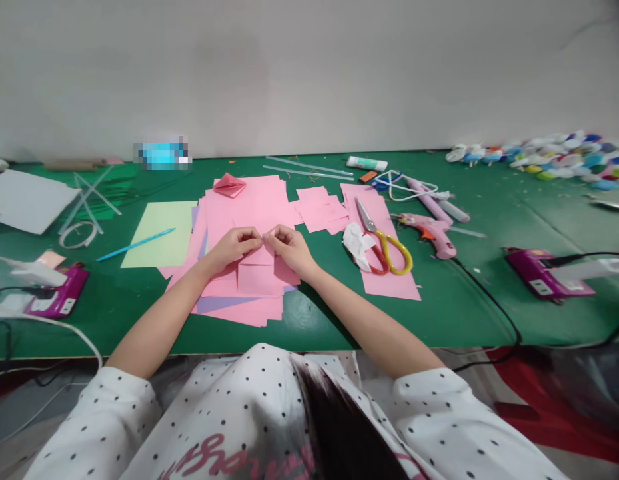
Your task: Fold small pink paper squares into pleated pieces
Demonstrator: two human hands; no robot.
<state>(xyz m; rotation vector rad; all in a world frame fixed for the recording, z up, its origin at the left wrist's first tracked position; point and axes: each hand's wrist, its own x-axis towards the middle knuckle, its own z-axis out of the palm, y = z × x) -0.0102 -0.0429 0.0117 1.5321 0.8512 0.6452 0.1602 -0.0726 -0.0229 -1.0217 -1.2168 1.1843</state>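
My left hand (234,245) and my right hand (292,250) meet over a spread of pink paper sheets (249,200). Between them is a small pink paper piece (256,257), pinched at its top edge by the fingertips of both hands. A crease or edge runs across it, and its upper part is partly hidden by the fingers. Beyond the hands, a folded pink paper shape (230,186) rests on the sheets. Right of them lie small pink paper squares (322,209).
Scissors (384,243) and crumpled white tissue (358,244) lie on pink paper at right, beside a pink glue gun (429,232) with a cord. A blue pencil (136,244) crosses green paper (156,227). Purple power strips (546,273) sit at both sides; bottle caps (564,155) pile far right.
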